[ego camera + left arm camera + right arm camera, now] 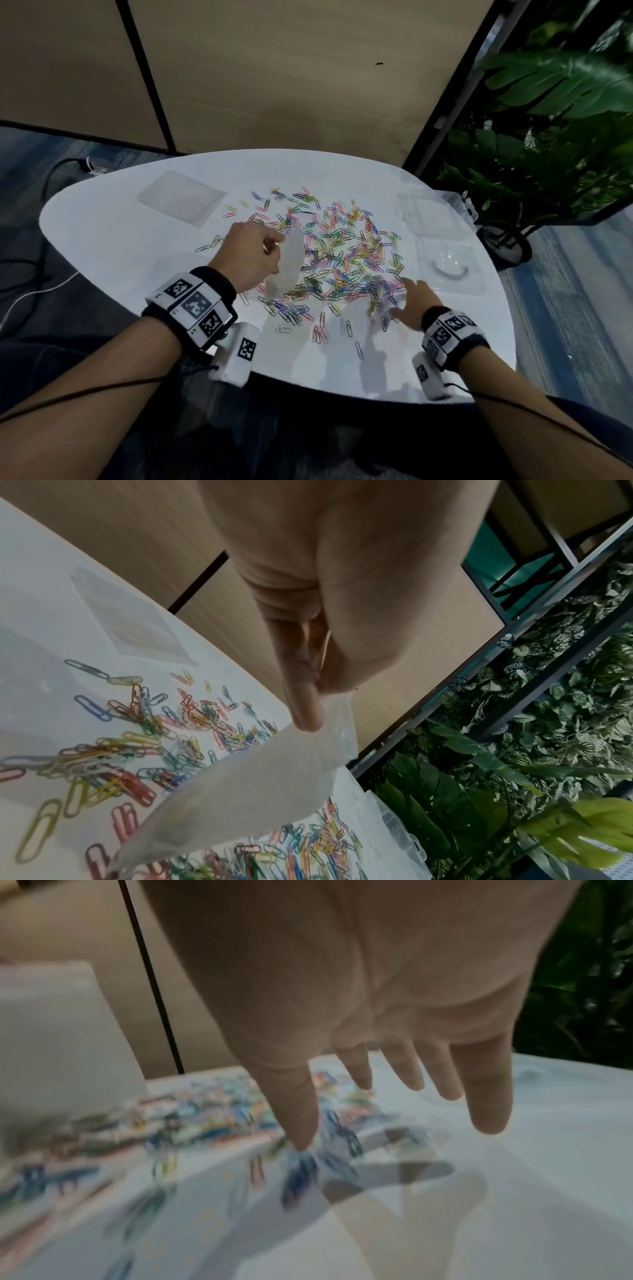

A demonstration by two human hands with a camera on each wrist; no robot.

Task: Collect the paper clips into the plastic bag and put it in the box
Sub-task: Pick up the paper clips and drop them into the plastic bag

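Note:
Many coloured paper clips (339, 260) lie scattered over the middle of a white table (137, 260). My left hand (251, 255) pinches the top edge of a clear plastic bag (289, 267), which hangs down to the table at the left edge of the pile. In the left wrist view the bag (246, 785) hangs from my fingers (304, 710) above the clips (143, 723). My right hand (414, 301) is spread open with straight fingers at the right near edge of the pile. In the blurred right wrist view its fingers (489, 1096) hover just above the clips (212, 1118).
An open clear plastic box (442, 240) stands at the table's right edge. Another flat clear bag (181, 198) lies at the far left. Leafy plants (548, 137) stand beyond the right side. Cables (34, 291) run over the floor on the left.

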